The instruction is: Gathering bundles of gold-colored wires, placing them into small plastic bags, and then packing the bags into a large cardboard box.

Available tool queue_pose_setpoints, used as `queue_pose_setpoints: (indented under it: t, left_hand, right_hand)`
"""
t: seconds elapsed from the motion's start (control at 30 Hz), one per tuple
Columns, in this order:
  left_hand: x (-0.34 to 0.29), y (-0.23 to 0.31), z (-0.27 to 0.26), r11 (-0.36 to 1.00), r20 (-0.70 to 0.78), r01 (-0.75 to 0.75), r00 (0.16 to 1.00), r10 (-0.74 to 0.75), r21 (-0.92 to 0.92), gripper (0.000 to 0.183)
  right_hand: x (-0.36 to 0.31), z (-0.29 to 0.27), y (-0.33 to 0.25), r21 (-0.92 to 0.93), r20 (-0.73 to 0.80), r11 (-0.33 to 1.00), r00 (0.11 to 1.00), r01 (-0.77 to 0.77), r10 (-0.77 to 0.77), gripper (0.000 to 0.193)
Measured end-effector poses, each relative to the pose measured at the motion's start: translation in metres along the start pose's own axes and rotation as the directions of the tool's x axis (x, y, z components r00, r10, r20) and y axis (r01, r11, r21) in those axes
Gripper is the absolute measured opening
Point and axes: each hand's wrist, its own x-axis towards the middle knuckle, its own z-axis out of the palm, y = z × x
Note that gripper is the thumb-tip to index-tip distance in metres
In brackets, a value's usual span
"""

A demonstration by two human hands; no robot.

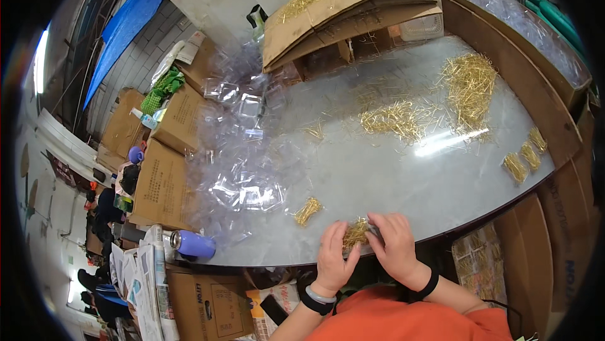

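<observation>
Near the table's front edge, a small bundle of gold-coloured metal pins (356, 234) is gripped between my two hands. My left hand (334, 256) curls its fingers against the bundle's left side. From the other side my right hand (396, 246) closes on it, with a dark greyish edge showing by its fingers that I cannot make out. To the left of my hands lies another pin bundle (307, 212), apart from them. Farther back are a loose patch of pins (397, 120) and a taller heap of pins (467, 89). Several small bundles (515, 167) lie near the right edge.
Clear plastic boxes (246, 183) pile along the table's left side, beside cardboard cartons (165, 183). A purple bottle (194, 244) lies at the front left corner. A cardboard shelter (353, 16) stands at the back. Cardboard walls (523, 63) border the grey table (334, 164) on the right.
</observation>
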Motion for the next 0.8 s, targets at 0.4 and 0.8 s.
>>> queue_pose_setpoints:
  t: [0.4, 0.8]
  left_hand:
    - [-0.007, -0.013, 0.004, 0.996, -0.076, -0.068, 0.994, 0.072, 0.056, 0.037]
    - [-0.009, -0.021, 0.006, 0.993, -0.061, -0.117, 0.991, 0.116, -0.014, 0.038]
  right_hand:
    - [-0.006, 0.012, -0.015, -0.016, -0.042, 1.000, 0.999, -0.017, 0.017, 0.035]
    - [-0.012, 0.023, -0.026, -0.234, 0.101, 0.972, 0.995, 0.022, 0.002, 0.041]
